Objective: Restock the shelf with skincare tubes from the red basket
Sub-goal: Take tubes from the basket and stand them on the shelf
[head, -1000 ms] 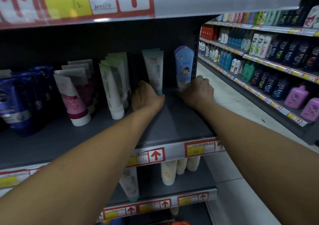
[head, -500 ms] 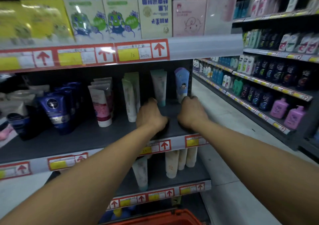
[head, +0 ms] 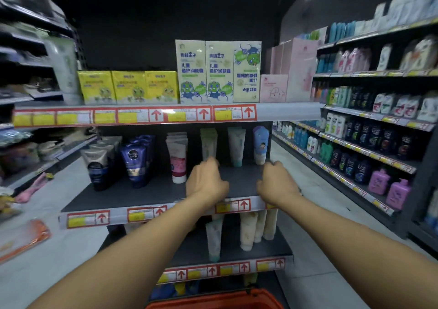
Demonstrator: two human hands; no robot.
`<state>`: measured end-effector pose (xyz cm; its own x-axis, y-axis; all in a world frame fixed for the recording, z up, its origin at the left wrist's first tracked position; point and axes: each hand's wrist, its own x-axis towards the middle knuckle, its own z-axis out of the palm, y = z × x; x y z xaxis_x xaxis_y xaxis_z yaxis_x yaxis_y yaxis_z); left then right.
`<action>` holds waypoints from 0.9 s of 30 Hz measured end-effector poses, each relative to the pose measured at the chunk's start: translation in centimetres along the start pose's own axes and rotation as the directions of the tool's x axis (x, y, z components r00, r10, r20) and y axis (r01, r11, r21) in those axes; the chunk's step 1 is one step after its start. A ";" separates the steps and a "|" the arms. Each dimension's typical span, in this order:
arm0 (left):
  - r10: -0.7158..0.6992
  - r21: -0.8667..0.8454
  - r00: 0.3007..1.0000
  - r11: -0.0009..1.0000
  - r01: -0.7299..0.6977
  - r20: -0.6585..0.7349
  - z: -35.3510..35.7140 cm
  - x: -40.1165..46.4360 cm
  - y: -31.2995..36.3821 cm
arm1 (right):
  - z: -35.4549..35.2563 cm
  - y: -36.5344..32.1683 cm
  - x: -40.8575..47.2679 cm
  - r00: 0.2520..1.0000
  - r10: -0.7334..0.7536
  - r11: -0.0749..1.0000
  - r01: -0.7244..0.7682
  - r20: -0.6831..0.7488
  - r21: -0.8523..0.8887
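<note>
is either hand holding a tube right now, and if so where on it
Nothing is held. The left hand and right hand hang with loosely curled fingers above the grey shelf, short of the standing tubes.

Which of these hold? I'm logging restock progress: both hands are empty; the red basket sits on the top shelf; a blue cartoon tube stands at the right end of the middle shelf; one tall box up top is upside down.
1. Both hands are empty. True: the left hand and right hand hold nothing over the dark grey shelf.
2. Basket on top shelf. False: the red plastic basket is low, below the shelves.
3. True: the blue cartoon tube stands rightmost.
4. True: the cream box with inverted print is upside down.
</note>
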<state>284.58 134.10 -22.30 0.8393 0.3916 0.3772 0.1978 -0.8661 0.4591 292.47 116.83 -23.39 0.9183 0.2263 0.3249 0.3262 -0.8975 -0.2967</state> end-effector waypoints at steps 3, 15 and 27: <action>-0.031 -0.003 0.999 1.000 0.031 -0.020 -1.5 -1.7 -0.9 | -0.8 -1.3 -1.7 0.999 -0.039 0.999 0.039 -0.008 -0.008; -0.065 0.030 0.997 0.998 0.064 0.036 -2.3 -7.1 -5.0 | 1.9 -4.1 -7.9 0.991 -0.126 0.992 0.126 0.039 0.004; -0.159 0.067 0.966 0.987 0.149 0.202 4.5 -11.3 -8.9 | 10.2 -2.1 -12.1 0.968 -0.147 0.989 0.142 0.204 0.037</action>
<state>275.58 135.94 -34.26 0.8819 0.4536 0.1287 0.3539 -0.8171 0.4550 283.00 119.82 -35.84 0.8867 0.4278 0.1751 0.4615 -0.8417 -0.2805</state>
